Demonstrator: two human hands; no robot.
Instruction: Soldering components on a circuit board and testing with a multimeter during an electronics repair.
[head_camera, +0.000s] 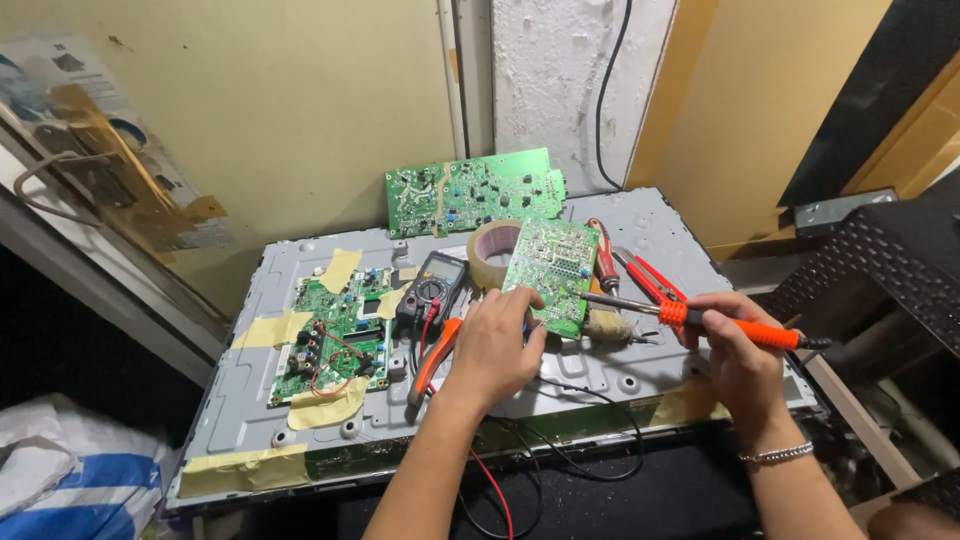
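My left hand (492, 345) holds a small green circuit board (552, 272) tilted up by its lower left edge, above a grey metal panel (620, 375). My right hand (735, 350) grips an orange-handled soldering iron (735, 326). Its metal tip points left and meets the board's lower right edge. A bracelet sits on my right wrist.
A black multimeter (432, 288) with red and black leads lies left of the board. Orange-handled pliers (436, 362) lie beneath my left hand. A tape roll (492, 246), red cutters (650, 278), a taped-down circuit board (335, 335) and another board leaning on the wall (470, 192) surround them.
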